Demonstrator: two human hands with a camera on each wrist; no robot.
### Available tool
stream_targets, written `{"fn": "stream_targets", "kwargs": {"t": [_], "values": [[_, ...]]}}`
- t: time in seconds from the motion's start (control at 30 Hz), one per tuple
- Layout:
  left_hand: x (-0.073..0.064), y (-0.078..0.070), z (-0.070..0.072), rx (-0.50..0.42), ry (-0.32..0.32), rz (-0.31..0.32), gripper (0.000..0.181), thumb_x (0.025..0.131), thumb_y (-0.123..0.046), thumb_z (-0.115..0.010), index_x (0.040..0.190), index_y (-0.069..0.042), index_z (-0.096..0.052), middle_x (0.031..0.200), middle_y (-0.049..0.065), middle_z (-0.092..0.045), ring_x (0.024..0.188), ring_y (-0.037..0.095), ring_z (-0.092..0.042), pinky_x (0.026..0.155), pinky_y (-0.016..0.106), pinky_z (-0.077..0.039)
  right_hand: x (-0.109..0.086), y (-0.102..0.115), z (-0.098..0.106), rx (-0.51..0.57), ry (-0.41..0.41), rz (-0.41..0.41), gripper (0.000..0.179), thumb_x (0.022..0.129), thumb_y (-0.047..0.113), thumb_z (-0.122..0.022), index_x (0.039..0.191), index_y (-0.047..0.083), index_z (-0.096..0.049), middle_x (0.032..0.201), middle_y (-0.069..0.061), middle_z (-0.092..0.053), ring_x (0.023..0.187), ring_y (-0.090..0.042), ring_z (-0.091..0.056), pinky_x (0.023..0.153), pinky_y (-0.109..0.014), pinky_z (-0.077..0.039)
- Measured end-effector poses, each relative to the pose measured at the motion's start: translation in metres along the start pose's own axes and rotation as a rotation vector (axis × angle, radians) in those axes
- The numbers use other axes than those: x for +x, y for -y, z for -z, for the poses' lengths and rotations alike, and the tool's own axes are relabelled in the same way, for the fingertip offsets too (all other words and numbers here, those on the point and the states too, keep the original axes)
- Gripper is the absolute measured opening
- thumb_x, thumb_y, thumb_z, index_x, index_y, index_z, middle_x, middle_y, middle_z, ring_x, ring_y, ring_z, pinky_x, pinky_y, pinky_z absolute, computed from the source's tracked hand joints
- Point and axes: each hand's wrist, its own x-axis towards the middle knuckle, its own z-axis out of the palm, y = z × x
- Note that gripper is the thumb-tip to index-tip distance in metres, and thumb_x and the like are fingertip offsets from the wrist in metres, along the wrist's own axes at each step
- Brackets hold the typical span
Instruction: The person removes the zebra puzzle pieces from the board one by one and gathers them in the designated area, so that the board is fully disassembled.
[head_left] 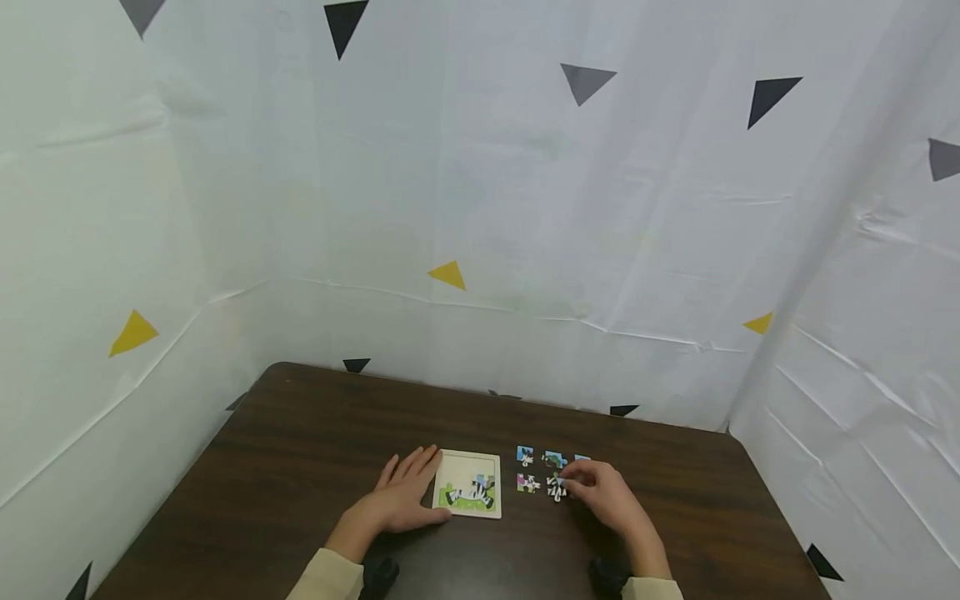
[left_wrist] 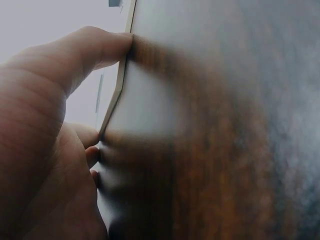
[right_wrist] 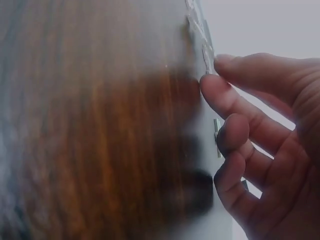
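A striped puzzle piece (head_left: pixel 557 491) is pinched between the right hand's (head_left: pixel 611 500) nearly meeting thumb and forefinger.
The left hand's (head_left: pixel 405 503) fingers are spread, the partly filled puzzle board (head_left: pixel 467 462) being touched at its edges; the piece is held to its right, near other loose pieces (head_left: pixel 528 483).

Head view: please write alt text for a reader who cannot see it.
A person's left hand rests at the left edge of a partly filled puzzle tray on a dark table, while the right hand pinches a black-and-white piece beside other loose pieces. Behind, white sheeting bears black, grey and yellow triangles.
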Motion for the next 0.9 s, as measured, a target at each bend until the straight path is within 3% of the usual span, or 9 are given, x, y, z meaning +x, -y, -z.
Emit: {"fn": "stream_targets", "kwargs": {"t": [0.2,0.4,0.67,0.9], "values": [[0.001,0.0014,-0.001,-0.001,0.0,-0.005,0.114,0.091,-0.075,-0.069,0.175,-0.016,-0.018,0.183,0.008,-0.014,0.17,0.036,-0.008,0.132,0.068,0.003,0.0018,-0.003,-0.0018,-0.005,-0.036,-0.035,0.012,0.103,0.016,-0.074,0.111,0.011,-0.082,0.11,-0.005,-0.078,0.088,-0.014,-0.07,0.074,-0.034,-0.056],[0.0035,0.0052,-0.0041,0.003,-0.005,-0.011,0.114,0.092,-0.077,-0.066,0.175,-0.017,-0.017,0.183,0.009,-0.013,0.169,0.037,-0.007,0.131,0.07,0.003,0.0023,-0.0052,-0.0018,0.013,-0.051,-0.072,0.016,0.102,0.016,-0.075,0.114,0.007,-0.079,0.093,-0.002,-0.075,0.079,-0.015,-0.064,0.068,-0.032,-0.052],[0.0008,0.0011,-0.0027,0.005,-0.014,-0.002,0.113,0.091,-0.074,-0.069,0.174,-0.014,-0.02,0.182,0.01,-0.017,0.169,0.038,-0.011,0.132,0.068,0.001,-0.0033,-0.0036,0.0026,0.046,0.072,-0.048,0.034,0.099,0.018,-0.079,0.127,0.001,-0.069,0.083,-0.006,-0.064,0.067,-0.017,-0.051,0.06,-0.031,-0.042],[0.0044,0.0038,-0.0047,0.023,-0.008,0.013,0.11,0.092,-0.071,-0.07,0.174,-0.015,-0.021,0.182,0.006,-0.016,0.17,0.033,-0.01,0.133,0.065,0.001,-0.0042,0.0003,0.0026,0.033,0.094,-0.036,0.029,0.099,0.016,-0.077,0.124,0.003,-0.07,0.079,-0.004,-0.059,0.064,-0.015,-0.047,0.058,-0.031,-0.04]]}}
